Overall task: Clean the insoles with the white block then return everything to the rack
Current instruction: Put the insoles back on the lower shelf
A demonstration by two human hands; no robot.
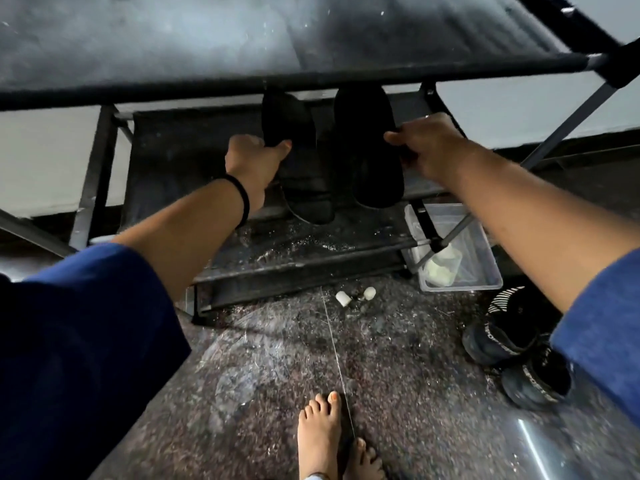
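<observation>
Nearest the camera, two bare feet (325, 441) stand on a speckled stone floor (277, 375), crossed by a thin pale line that runs away toward the rack. At the right, a pair of black shoes (516, 348) with striped white trim sits on the floor, well apart from the rack's shelves; the trim may carry lettering, but it is too small to read. Further on, two small white blocks (355, 295) lie on the floor just in front of the rack's lowest shelf edge, close to each other. To their right a clear plastic tub (485, 268) stands by the rack's front right leg, with pale crumpled material inside.

Both arms, in blue sleeves (86, 341), reach forward to the middle shelf of the black fabric rack (311, 74). The left hand (254, 161), a black band on its wrist, grips the left insole (287, 129) at its left edge, thumb on top. The right hand (427, 145) is closed on the right edge of the right insole (367, 147), fingers curled over it.

Both insoles are dark and lie side by side near the right half of the middle shelf, long axes running from the shelf's front edge toward its back, roughly parallel. The near end of each overhangs the front edge; the far ends disappear under the dusty top shelf. A dark folded piece lies beneath the left insole. No brand or writing is legible on them.
</observation>
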